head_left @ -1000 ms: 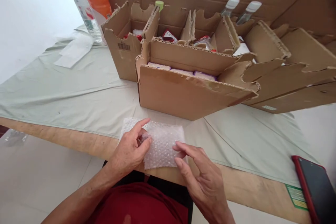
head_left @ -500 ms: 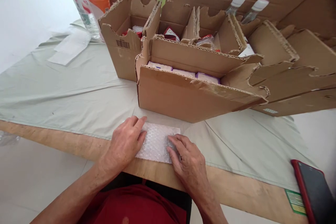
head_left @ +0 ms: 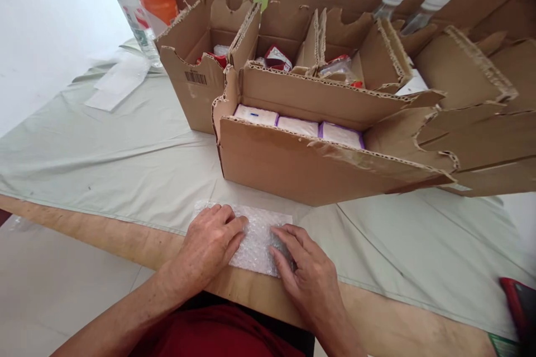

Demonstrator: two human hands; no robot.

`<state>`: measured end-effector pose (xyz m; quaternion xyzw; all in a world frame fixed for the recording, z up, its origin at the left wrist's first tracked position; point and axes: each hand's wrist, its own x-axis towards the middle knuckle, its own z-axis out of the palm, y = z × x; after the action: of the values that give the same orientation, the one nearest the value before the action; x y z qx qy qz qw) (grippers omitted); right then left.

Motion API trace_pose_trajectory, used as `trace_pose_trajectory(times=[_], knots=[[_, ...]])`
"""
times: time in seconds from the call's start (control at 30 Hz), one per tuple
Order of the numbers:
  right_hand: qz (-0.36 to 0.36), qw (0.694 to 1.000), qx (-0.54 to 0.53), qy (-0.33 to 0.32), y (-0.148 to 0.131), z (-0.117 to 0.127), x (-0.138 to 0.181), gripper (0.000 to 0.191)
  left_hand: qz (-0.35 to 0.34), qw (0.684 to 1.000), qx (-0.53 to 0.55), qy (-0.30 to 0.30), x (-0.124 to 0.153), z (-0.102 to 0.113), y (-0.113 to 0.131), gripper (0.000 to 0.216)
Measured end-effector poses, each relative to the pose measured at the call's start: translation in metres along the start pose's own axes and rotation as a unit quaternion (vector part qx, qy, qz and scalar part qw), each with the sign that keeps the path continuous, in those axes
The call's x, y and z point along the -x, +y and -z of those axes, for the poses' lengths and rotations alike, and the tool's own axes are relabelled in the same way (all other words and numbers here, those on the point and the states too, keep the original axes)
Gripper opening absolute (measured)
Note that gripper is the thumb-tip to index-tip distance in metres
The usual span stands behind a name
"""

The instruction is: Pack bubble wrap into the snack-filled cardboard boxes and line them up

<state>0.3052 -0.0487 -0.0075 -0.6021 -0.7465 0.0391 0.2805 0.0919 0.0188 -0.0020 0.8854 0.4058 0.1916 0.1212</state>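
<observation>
A small sheet of clear bubble wrap [head_left: 257,234] lies flat at the near edge of the table, half on the pale green cloth [head_left: 104,150]. My left hand [head_left: 209,245] rests flat on its left part, fingers stretched out. Over the sheet's right part lies my right hand [head_left: 305,273], fingers spread and pressing down. Neither hand grips anything. Just behind the sheet stands an open cardboard box [head_left: 301,162] holding three white packets with purple edges [head_left: 297,125].
More torn cardboard boxes [head_left: 196,72] with red and white packets stand behind. Bottles [head_left: 142,0], one orange, are at the back left, two clear ones [head_left: 410,5] at the back right. A red-edged phone [head_left: 521,301] lies at the right. White paper [head_left: 119,81] sits at the left.
A second ago both hands held the bubble wrap slightly lifted with pinching fingers. Now the sheet lies flat on the table and both hands press on it. The view has shifted a little.
</observation>
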Motion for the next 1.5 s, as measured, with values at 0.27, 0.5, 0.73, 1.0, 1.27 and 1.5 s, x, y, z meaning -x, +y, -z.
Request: trace_pose_trajectory(times=[0.27, 0.5, 0.73, 1.0, 1.27, 1.5], knots=[[-0.106, 0.99, 0.094, -0.014, 0.017, 0.022, 0.003, 0.047, 0.171, 0.979, -0.08, 0.081, 0.034, 0.028, -0.03, 0.027], [-0.174, 0.984, -0.041, -0.006, -0.004, 0.0, -0.004, 0.035, 0.218, 0.974, -0.043, 0.045, 0.033, 0.018, -0.027, 0.008], [-0.237, 0.951, -0.172, 0.101, -0.02, 0.012, 0.011, 0.027, 0.313, 0.876, 0.353, 0.102, 0.038, 0.03, -0.007, 0.015], [-0.233, 0.946, -0.199, 0.101, -0.015, 0.011, 0.023, 0.022, 0.294, 0.905, 0.294, 0.088, 0.039, 0.009, 0.016, 0.066], [-0.055, 0.976, -0.18, 0.111, -0.018, 0.084, 0.004, 0.016, 0.115, 0.94, 0.108, 0.303, 0.021, 0.058, 0.023, 0.03], [0.051, 0.94, -0.011, 0.338, -0.014, 0.146, -0.101, 0.008, -0.07, 0.904, 0.02, 0.421, -0.091, 0.144, 0.018, 0.006]])
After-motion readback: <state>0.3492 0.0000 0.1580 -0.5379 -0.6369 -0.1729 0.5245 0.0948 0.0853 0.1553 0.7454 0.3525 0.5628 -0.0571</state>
